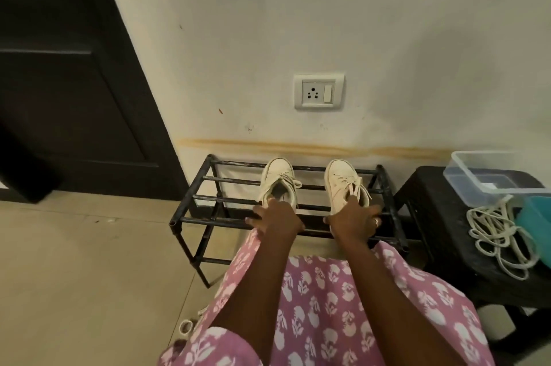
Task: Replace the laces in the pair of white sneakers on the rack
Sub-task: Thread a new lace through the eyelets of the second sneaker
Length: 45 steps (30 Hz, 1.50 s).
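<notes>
My left hand (274,219) grips the heel of the left white low-top sneaker (278,179). My right hand (353,221) grips the right white low-top sneaker (341,181), one finger inside its collar. Both stand toes-to-wall near the back edge of the black metal tube rack (190,201). I judge them light, with soft uppers and stiff rubber soles, so the heel is the surest hold.

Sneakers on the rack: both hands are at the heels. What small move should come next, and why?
Probably lift both sneakers off the rack toward the lap. The left hand grips the left sneaker at its heel, the right hand holds the right sneaker, and the old laces are threaded in. Spare laces lie on the stool beside it.
</notes>
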Each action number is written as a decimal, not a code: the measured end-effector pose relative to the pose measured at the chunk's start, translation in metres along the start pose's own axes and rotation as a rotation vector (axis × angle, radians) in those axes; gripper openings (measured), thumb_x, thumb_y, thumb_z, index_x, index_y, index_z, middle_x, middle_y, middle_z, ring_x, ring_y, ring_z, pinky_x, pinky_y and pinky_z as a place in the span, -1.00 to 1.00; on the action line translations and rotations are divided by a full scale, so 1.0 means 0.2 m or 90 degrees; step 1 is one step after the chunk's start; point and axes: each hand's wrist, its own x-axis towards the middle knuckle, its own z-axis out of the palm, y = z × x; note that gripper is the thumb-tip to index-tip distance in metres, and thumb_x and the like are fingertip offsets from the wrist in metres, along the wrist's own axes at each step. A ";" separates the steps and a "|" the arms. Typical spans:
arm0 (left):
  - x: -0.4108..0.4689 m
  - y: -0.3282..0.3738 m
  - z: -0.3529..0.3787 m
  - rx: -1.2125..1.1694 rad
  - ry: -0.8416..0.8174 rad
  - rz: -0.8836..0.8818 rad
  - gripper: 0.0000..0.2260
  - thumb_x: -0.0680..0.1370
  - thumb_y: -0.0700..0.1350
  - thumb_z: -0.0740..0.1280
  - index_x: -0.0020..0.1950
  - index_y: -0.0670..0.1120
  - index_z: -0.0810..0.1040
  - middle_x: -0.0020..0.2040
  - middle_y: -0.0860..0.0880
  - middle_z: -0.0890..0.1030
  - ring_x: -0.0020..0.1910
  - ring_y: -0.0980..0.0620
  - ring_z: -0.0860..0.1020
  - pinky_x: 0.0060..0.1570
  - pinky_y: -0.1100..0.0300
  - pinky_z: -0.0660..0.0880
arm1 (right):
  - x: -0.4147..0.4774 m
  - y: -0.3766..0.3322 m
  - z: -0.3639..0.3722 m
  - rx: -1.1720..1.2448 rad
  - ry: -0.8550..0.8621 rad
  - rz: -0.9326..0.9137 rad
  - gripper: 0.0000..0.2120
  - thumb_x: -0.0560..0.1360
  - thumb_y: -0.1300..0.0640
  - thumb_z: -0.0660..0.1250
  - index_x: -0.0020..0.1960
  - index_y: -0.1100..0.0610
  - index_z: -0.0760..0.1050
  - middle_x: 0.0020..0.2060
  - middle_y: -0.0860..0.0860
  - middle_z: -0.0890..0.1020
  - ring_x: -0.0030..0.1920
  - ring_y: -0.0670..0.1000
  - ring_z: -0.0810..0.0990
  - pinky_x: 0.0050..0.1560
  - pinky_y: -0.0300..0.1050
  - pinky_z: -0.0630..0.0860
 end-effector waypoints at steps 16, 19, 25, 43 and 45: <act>0.15 0.07 0.11 0.016 0.111 -0.042 -0.77 0.53 -0.15 0.30 0.18 -0.10 0.54 0.13 -0.09 0.60 0.12 -0.05 0.57 0.06 0.16 0.49 | 0.03 0.07 0.14 0.016 0.020 -0.008 -0.80 0.52 0.13 0.31 0.11 0.17 0.57 0.17 0.19 0.49 -0.02 0.13 0.59 -0.05 -0.09 0.53; 0.14 0.09 0.17 -0.026 0.145 -0.042 -0.81 0.53 -0.18 0.30 0.12 -0.12 0.58 0.08 -0.09 0.62 0.09 -0.04 0.58 0.02 0.16 0.49 | 0.00 0.07 0.16 0.009 0.047 -0.027 -0.80 0.53 0.13 0.30 0.11 0.16 0.57 0.27 0.21 0.45 0.01 0.15 0.60 -0.03 -0.06 0.55; -0.09 0.06 0.18 -0.100 0.230 0.032 -0.85 0.51 -0.21 0.28 0.00 -0.13 0.62 -0.04 -0.08 0.63 -0.03 -0.03 0.60 -0.22 0.24 0.35 | -0.22 0.08 0.14 0.045 0.074 -0.065 -0.78 0.56 0.08 0.25 0.08 0.18 0.56 0.29 0.24 0.43 0.00 0.24 0.59 -0.06 0.02 0.53; -0.81 -0.26 0.15 -0.060 0.179 0.063 -0.78 0.49 -0.13 0.30 0.11 -0.12 0.56 0.07 -0.10 0.62 0.09 -0.08 0.58 0.01 0.14 0.50 | -1.00 0.40 -0.11 -0.045 0.016 -0.106 -0.73 0.56 -0.05 0.18 0.16 0.04 0.49 0.09 0.11 0.50 0.03 0.08 0.56 -0.10 -0.11 0.47; -0.82 -0.29 0.20 -0.062 0.158 0.052 -0.78 0.49 -0.12 0.31 0.11 -0.12 0.56 0.08 -0.09 0.62 0.11 -0.07 0.57 0.02 0.15 0.50 | -1.03 0.46 -0.08 -0.061 0.007 -0.105 -0.72 0.55 -0.06 0.19 0.17 0.03 0.48 0.07 0.09 0.53 0.01 0.06 0.56 -0.14 -0.14 0.44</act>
